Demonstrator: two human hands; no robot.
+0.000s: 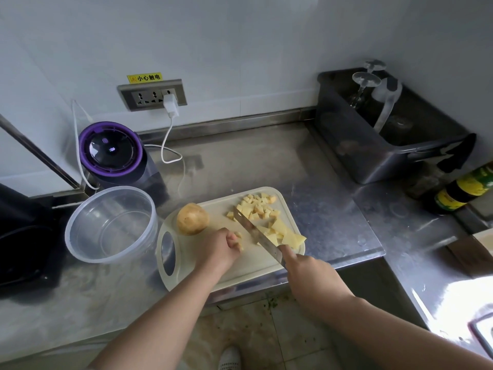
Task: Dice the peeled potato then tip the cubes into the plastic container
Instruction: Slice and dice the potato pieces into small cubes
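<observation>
Right hand point(304, 271) is wrapped tight around the handle of a knife point(256, 231), fingers curled under and thumb side up. The blade runs up and to the left across the cutting board point(253, 265), its edge down among the cut potato. Left hand point(220, 248) sits just left of the blade with its fingers bunched and curled down on a few small pieces point(239, 243), knuckles facing the steel; how firmly it pinches them cannot be told. On the far side of the blade lie several flat potato slices point(286, 235) near the board's right edge, and beyond them, toward the far corner, a loose heap of potato cubes point(260, 206). A rounded chunk of uncut potato point(192, 218) rests on the board's far left part, apart from the hand. The cream board lies on a steel counter point(306, 166), with its oval handle hole at the left end and its near edge at the counter's front lip. The clear round plastic container point(80, 244) stands upright on the counter just beside that handle end. Behind it is a dark appliance with a purple-ringed lid point(112, 153), with a white cable looping nearby to a white charger point(170, 104) plugged into the wall socket point(144, 97). At the far right stands a dark bin point(346, 145) holding upturned stemmed glasses, and near it a dark bottle point(462, 192) with a yellow-green label.
</observation>
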